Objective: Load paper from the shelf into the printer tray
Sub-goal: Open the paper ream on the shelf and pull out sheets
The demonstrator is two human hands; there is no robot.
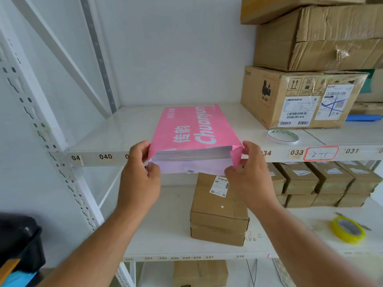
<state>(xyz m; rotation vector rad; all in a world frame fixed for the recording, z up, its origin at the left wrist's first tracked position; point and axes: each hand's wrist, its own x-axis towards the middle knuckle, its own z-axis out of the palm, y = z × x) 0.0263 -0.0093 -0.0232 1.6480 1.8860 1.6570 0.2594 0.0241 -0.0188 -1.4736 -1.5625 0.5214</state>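
Note:
A pink-wrapped ream of paper (192, 127) lies on the upper white shelf (116, 131), its opened end jutting over the shelf's front edge. White sheets (192, 155) show at that end. My left hand (139, 175) pinches the torn pink wrapper flap at the ream's left corner. On the right corner, my right hand (249, 172) grips the other pink flap. No printer is in view.
Large cardboard boxes (300, 98) are stacked at the upper shelf's right, with a white tape roll (283, 136) in front. On the lower shelf stand a brown box (218, 212), several small boxes (323, 183) and a yellow tape roll (348, 229). A black object (18, 239) sits at lower left.

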